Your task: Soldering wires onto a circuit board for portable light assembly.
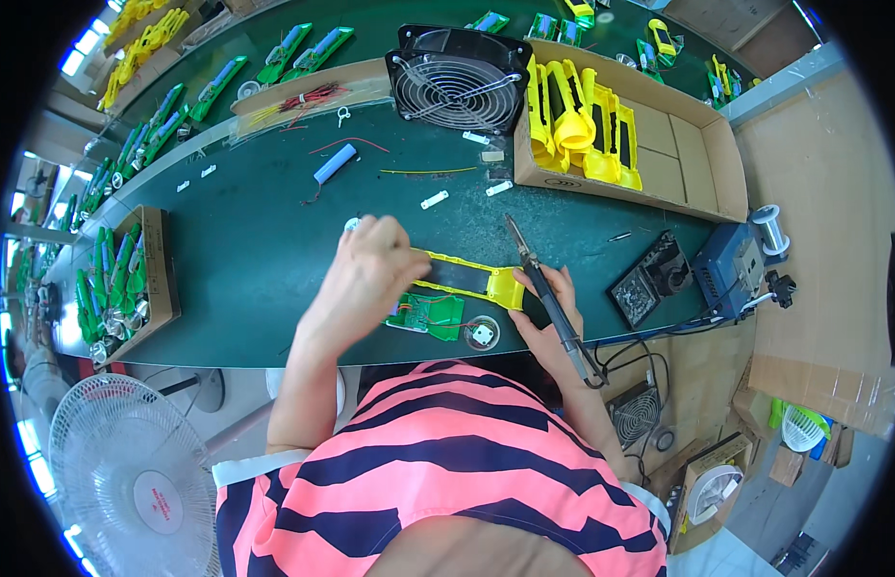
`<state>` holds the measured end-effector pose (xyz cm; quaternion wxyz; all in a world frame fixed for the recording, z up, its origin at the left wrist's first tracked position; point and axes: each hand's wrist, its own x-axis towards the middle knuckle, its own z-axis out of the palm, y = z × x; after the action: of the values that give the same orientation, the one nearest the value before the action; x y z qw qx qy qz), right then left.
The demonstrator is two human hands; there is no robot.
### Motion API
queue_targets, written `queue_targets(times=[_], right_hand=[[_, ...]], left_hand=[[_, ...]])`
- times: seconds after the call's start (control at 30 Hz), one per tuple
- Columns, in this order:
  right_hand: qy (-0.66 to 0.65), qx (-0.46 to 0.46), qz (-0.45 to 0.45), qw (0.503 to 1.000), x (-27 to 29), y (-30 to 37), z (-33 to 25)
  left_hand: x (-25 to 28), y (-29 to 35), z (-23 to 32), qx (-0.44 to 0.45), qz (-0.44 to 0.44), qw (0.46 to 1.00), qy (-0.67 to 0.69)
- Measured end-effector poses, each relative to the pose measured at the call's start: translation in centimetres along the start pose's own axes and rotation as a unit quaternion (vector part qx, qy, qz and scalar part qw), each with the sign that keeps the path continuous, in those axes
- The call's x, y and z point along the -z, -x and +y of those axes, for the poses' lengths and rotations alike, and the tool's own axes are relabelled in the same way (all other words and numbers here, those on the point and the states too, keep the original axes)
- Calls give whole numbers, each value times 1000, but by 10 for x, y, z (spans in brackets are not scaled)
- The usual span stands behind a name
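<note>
Curled left hand (368, 260) hides any hold; right hand (541, 334) grips casing (506, 288) and soldering iron (555, 308).

A: What does the wearer have on?
B: A short-sleeved top (438, 486) in bright coral pink, crossed side to side by navy stripes (438, 452).
A: Are those stripes even?
B: They're wavy, thick in places and thin in others, some with blunt, stepped ends.
A: And the sleeves?
B: The left sleeve (264, 514) carries the same pattern and finishes in a pale, whitish cuff (238, 468). The right sleeve (630, 519) has pale trim too.
A: Neckline?
B: A wide, rounded curve. Left hand (370, 264) and right hand (541, 337) are bare.
</note>
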<state>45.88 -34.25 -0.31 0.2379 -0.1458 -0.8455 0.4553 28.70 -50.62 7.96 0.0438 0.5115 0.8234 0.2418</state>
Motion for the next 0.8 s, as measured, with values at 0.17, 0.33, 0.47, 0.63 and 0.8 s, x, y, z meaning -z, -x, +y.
queue_targets(times=[0.17,0.33,0.47,0.63,0.8], right_hand=[[11,-11,-22,1000,2,-2,-5],[3,-3,-24,1000,2,-4,-8],[15,12,-32,999,1,-9,-4],[-16,-8,-71,997,-10,-15,0],[3,91,-54,994,-3,-22,-3]], left_hand=[[-34,26,31,-59,-31,989,-134],[-58,32,17,-69,76,991,-84],[-60,31,15,-60,96,992,-50],[-71,17,18,-74,174,978,85],[-73,14,10,9,102,995,2]])
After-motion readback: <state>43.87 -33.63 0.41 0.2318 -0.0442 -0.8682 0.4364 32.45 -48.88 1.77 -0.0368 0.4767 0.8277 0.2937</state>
